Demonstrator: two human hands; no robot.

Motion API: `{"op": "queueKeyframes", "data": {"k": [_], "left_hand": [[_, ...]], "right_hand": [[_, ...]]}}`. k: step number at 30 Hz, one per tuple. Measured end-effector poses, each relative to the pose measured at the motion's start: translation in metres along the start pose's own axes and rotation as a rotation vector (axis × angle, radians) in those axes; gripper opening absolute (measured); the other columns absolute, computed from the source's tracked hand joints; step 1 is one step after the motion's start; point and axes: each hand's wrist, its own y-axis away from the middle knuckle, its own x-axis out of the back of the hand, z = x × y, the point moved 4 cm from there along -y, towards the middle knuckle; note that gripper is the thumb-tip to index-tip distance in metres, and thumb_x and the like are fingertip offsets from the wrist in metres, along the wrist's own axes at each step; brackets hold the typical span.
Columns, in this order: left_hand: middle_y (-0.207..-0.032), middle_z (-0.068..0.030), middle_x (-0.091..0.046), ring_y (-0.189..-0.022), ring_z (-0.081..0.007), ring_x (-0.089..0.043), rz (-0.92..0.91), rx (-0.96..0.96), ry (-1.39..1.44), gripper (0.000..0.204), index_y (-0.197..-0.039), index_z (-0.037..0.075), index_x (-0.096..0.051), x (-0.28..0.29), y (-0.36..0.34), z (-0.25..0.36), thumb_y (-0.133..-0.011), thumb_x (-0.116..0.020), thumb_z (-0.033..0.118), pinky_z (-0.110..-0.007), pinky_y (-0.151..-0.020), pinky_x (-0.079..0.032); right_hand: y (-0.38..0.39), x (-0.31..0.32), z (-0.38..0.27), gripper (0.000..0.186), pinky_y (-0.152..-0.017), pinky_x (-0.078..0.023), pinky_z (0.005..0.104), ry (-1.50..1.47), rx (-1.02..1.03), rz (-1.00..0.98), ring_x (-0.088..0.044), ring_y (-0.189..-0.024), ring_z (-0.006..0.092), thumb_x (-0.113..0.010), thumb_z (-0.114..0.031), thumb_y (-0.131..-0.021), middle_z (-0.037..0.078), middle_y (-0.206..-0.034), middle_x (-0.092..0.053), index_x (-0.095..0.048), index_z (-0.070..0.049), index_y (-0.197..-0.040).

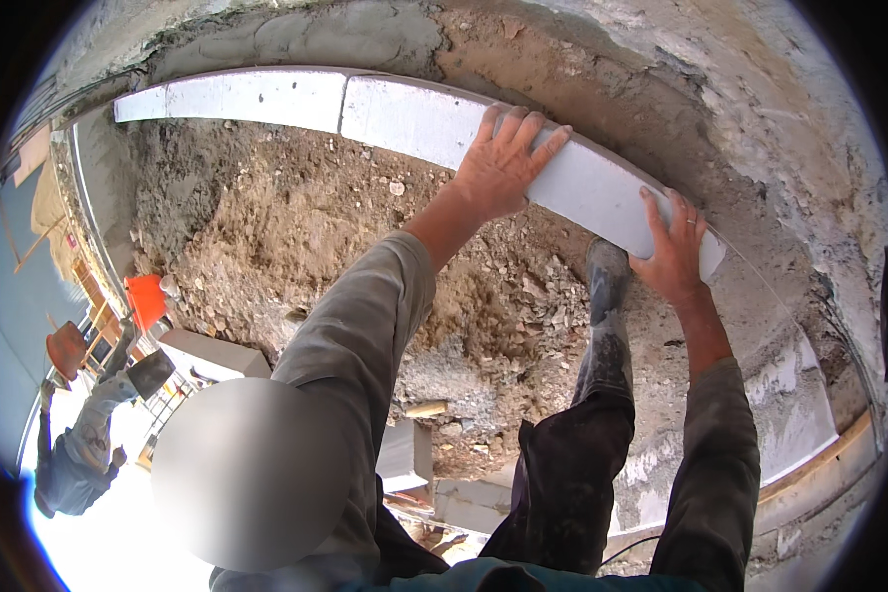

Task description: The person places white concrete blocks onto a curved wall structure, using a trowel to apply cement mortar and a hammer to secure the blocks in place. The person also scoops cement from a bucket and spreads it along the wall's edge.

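A long white building block (587, 183) lies in front of me, at the end of a curved row. My left hand (503, 163) grips its upper edge near the middle, fingers hooked over the far side and thumb spread. My right hand (673, 242) is wrapped over the same block close to its right end. The fingertips behind the block are partly hidden. To the left, another white block (257, 97) meets it at a narrow dark joint. My boot (607, 276), dusty grey, stands on the ground just below the block.
Rubble and loose soil (296, 217) cover the ground inside the row. Rough wall (809, 118) rises beyond. An orange bucket (146, 301) and a pale block (212, 353) lie left. Another person (89, 439) is near a reddish bucket (67, 348). Grey blocks (405, 459) lie near my legs.
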Motion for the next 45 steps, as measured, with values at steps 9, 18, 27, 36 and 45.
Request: {"op": "queueKeyframes", "data": {"k": [9, 18, 27, 36, 45], "left_hand": [[-0.154, -0.0333, -0.004, -0.144, -0.0467, -0.005, 0.341, 1.291, 0.395, 0.103, -0.151, -0.002, -0.006, -0.052, 0.122, -0.199, -0.087, -0.057, 0.059, -0.069, -0.110, -0.010], [-0.142, -0.0386, -0.032, -0.133, -0.0452, -0.039, 0.282, 1.207, 0.693, 0.105, -0.146, -0.013, -0.010, -0.061, 0.120, -0.220, -0.086, -0.061, 0.055, -0.044, -0.111, -0.035], [-0.134, -0.0387, -0.042, -0.128, -0.0452, -0.045, 0.262, 1.217, 0.571, 0.106, -0.144, -0.017, -0.016, -0.082, 0.132, -0.242, -0.084, -0.059, 0.060, -0.046, -0.105, -0.039], [-0.134, -0.0371, -0.044, -0.124, -0.0465, -0.047, 0.200, 1.239, 0.587, 0.107, -0.145, -0.016, -0.015, -0.079, 0.122, -0.246, -0.083, -0.063, 0.057, -0.048, -0.105, -0.041], [-0.120, -0.0386, -0.055, -0.116, -0.0444, -0.056, 0.258, 1.213, 0.561, 0.105, -0.139, -0.021, -0.025, -0.058, 0.119, -0.239, -0.078, -0.067, 0.053, -0.044, -0.099, -0.044]], "right_hand": [[-0.004, 0.000, 0.001, 0.099, -0.106, -0.021, 0.0570, -0.012, -0.051, -0.051, -0.033, -0.127, 0.0410, -0.082, -0.019, -0.061, 0.022, -0.140, -0.034, -0.034, -0.022, -0.147], [-0.005, -0.002, -0.003, 0.102, -0.106, -0.022, 0.0573, 0.001, -0.058, -0.044, -0.033, -0.126, 0.0423, -0.082, -0.018, -0.059, 0.022, -0.141, -0.032, -0.033, -0.023, -0.148], [0.002, 0.023, -0.009, 0.100, -0.110, -0.017, 0.0593, -0.131, -0.328, 0.095, -0.025, -0.135, 0.0414, -0.083, -0.028, -0.066, 0.021, -0.146, -0.028, -0.028, -0.018, -0.149], [0.079, -0.024, 0.057, 0.062, -0.095, -0.043, 0.0381, -0.937, -1.035, 0.426, -0.057, -0.111, 0.0267, -0.072, -0.037, -0.085, 0.019, -0.120, -0.060, -0.051, 0.004, -0.127], [0.078, -0.018, 0.052, 0.058, -0.089, -0.047, 0.0375, -0.862, -1.085, 0.382, -0.061, -0.103, 0.0263, -0.072, -0.037, -0.084, 0.018, -0.112, -0.064, -0.055, 0.005, -0.122]]}}
